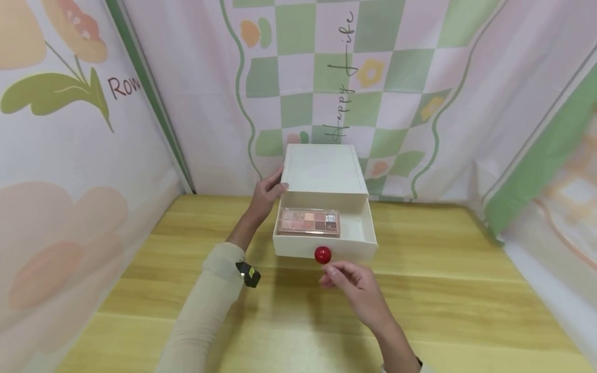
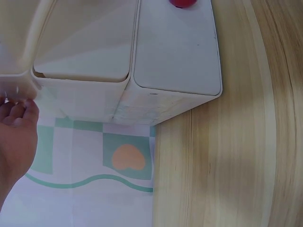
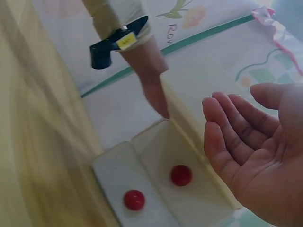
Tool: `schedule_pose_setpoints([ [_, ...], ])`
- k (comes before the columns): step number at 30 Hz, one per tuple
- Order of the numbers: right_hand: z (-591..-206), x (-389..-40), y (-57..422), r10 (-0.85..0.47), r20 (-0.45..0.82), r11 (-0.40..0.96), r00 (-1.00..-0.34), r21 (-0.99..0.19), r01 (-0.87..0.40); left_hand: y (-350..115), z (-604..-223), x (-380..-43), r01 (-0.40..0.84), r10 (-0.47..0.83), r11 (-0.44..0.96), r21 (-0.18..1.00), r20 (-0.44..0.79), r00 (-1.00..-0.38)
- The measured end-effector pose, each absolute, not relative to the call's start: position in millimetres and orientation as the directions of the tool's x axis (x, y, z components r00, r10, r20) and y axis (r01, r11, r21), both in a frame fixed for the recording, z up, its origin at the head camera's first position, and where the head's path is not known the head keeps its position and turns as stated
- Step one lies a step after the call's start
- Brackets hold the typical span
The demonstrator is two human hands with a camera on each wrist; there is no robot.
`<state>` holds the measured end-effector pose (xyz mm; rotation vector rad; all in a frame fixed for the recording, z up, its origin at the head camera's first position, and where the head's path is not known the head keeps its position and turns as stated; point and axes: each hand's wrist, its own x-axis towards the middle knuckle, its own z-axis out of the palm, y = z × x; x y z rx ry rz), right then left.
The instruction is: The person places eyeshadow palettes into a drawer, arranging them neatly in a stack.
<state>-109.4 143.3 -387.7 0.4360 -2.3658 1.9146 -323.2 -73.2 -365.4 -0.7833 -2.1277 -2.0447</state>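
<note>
A white drawer box [image 1: 325, 168] stands against the backdrop with its top drawer [image 1: 359, 249] pulled out. Inside that drawer, on the left, lies an eyeshadow palette [image 1: 309, 223] with a clear lid and pinkish pans. My left hand [image 1: 267, 192] holds the box's upper left side, thumb at the front edge; in the left wrist view this hand [image 2: 16, 137] has its fingers bent at the edge. Just below the drawer's round red knob [image 1: 323, 254] is my right hand [image 1: 356, 290]. The right wrist view shows this hand [image 3: 258, 151] palm up, fingers loosely bent, holding nothing.
Lower drawer fronts [image 2: 175, 52] carry red knobs [image 3: 134, 200] of their own. The box stands on a light wooden table [image 1: 443, 290]. Printed curtains [image 1: 336, 67] hang at the back and both sides. A black wrist device [image 1: 249, 274] is on the left sleeve.
</note>
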Motion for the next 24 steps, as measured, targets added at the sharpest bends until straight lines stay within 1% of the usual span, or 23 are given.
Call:
schedule_pose_setpoints([
  [4,-395.3,-114.6,136.4,-0.186,0.151,0.146,-0.971,-0.973,-0.179,-74.2,-365.6,-324.1,0.405,0.301,-0.033,0.914,0.396,-0.868],
  [9,-396.4,-120.2,131.3,-0.211,0.106,0.089,-0.972,-0.988,-0.128,-74.4,-364.8,-324.8,0.401,0.301,-0.037,0.915,0.393,-0.869],
  [17,-388.7,-125.4,124.1,-0.291,0.019,-0.135,-0.956,-0.991,0.022,-73.5,-363.1,-322.2,0.405,0.294,-0.030,0.914,0.395,-0.870],
  [20,-384.8,-125.5,121.7,-0.274,-0.010,-0.173,-0.962,-0.983,0.060,-73.9,-364.1,-322.3,0.399,0.294,-0.030,0.917,0.389,-0.873],
  [24,-380.8,-125.9,120.3,-0.236,-0.062,-0.173,-0.970,-0.979,0.105,-73.7,-364.3,-322.5,0.399,0.297,-0.037,0.916,0.391,-0.871],
])
